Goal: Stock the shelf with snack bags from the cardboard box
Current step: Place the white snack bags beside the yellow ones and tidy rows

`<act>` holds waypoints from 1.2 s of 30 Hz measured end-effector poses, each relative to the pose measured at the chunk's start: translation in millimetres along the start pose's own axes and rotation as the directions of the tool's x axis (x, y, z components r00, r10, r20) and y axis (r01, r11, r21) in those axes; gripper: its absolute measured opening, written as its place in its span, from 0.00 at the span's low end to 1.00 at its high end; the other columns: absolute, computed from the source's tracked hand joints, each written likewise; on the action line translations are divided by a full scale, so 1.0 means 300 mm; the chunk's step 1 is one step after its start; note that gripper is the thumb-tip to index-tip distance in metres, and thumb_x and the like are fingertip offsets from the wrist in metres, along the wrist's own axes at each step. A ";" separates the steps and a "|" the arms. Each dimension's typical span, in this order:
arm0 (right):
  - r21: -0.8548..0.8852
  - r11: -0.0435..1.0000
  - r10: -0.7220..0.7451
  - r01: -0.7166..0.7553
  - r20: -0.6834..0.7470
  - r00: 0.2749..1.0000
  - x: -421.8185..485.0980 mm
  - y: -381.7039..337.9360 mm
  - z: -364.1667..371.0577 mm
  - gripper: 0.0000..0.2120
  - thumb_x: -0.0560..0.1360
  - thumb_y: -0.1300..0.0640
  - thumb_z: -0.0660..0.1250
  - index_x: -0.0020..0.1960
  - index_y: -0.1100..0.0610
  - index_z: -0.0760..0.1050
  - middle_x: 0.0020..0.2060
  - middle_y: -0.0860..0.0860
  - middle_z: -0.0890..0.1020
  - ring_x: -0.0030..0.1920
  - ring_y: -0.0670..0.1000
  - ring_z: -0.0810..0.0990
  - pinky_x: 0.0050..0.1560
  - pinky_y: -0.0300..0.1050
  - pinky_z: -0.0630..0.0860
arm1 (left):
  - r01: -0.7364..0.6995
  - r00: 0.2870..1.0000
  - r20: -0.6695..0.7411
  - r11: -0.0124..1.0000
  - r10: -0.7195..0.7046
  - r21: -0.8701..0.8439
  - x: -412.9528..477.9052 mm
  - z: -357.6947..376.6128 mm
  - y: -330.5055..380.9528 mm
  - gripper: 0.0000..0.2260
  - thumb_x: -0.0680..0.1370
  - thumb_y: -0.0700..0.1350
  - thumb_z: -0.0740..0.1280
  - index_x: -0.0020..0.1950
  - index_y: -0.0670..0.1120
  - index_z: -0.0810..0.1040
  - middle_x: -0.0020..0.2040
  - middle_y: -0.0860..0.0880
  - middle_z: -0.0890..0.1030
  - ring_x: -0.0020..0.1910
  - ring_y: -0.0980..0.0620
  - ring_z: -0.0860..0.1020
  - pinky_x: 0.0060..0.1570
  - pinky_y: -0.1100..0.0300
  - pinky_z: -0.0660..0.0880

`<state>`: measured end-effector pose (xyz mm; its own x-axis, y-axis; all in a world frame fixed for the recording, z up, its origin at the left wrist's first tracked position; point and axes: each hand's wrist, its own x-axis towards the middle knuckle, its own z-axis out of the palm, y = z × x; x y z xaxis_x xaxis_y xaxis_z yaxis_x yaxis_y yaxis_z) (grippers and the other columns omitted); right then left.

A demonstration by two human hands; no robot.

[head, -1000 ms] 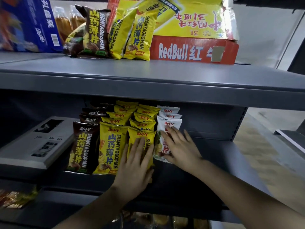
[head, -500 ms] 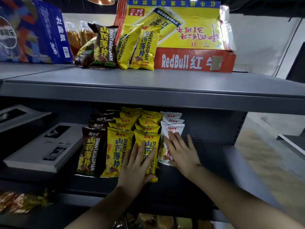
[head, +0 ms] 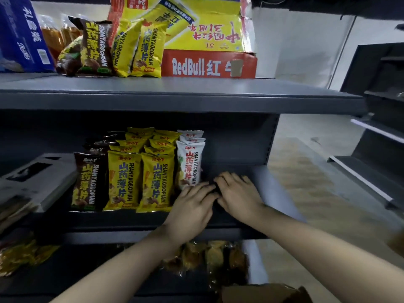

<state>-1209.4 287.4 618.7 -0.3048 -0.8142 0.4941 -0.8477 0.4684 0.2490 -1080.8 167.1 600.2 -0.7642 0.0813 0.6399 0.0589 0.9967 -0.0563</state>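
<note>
Beneath the forearms, a box [head: 262, 291] corner shows. Left hand [head: 192, 206] and right hand [head: 239, 194] rest on the shelf [head: 273, 186], fingers loosely spread, tips meeting. Just left of the fingertips stand white, yellow and brown bags [head: 190, 165].

White "RedBull" lettering runs across the red box [head: 209, 66] on the upper shelf [head: 175, 88]. "SHANYAOBOPIAN" and "山药薄片" mark the snack bags [head: 123, 180] on the middle shelf [head: 251, 176]. "礼盒装" is printed on the blue carton [head: 21, 36], far left.
</note>
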 end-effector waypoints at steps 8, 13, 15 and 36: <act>-0.057 0.998 0.043 -0.035 0.136 0.990 -0.313 0.168 -0.056 0.19 0.71 0.46 0.54 0.45 0.55 0.78 0.40 0.51 0.80 0.40 0.54 0.80 0.36 0.47 0.73 | 0.080 0.991 0.114 0.993 -0.070 -0.090 0.020 0.102 0.268 0.16 0.74 0.45 0.58 0.57 0.45 0.79 0.60 0.47 0.78 0.58 0.47 0.77 0.55 0.55 0.74; -0.017 0.998 0.055 -0.053 0.151 0.987 -0.520 0.236 -0.060 0.17 0.71 0.48 0.55 0.43 0.57 0.78 0.37 0.53 0.78 0.35 0.56 0.78 0.31 0.45 0.69 | 0.058 0.982 0.183 0.993 -0.039 -0.099 -0.016 0.172 0.443 0.17 0.74 0.46 0.57 0.55 0.45 0.80 0.58 0.47 0.80 0.55 0.47 0.79 0.54 0.57 0.72; -0.008 0.998 0.068 -0.067 0.155 0.986 -0.601 0.250 -0.058 0.16 0.70 0.47 0.56 0.43 0.56 0.77 0.37 0.51 0.78 0.38 0.55 0.78 0.33 0.45 0.69 | 0.056 0.980 0.196 0.992 -0.033 -0.114 -0.045 0.202 0.509 0.16 0.74 0.45 0.57 0.54 0.45 0.81 0.56 0.48 0.81 0.53 0.48 0.79 0.55 0.59 0.67; 0.128 0.974 0.087 -0.186 0.546 0.834 -1.031 0.195 0.188 0.14 0.66 0.47 0.55 0.39 0.55 0.73 0.36 0.51 0.77 0.34 0.55 0.79 0.30 0.45 0.72 | 0.323 0.692 0.721 0.911 -0.044 -0.255 -0.347 0.443 0.714 0.10 0.76 0.39 0.61 0.56 0.43 0.76 0.54 0.46 0.77 0.55 0.48 0.75 0.54 0.56 0.72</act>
<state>-1189.4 547.2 433.5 -0.5651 -0.8248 -0.0208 -0.8247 0.5639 0.0445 -1074.0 371.4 419.8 -0.9942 0.0089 -0.1075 -0.0296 0.9359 0.3509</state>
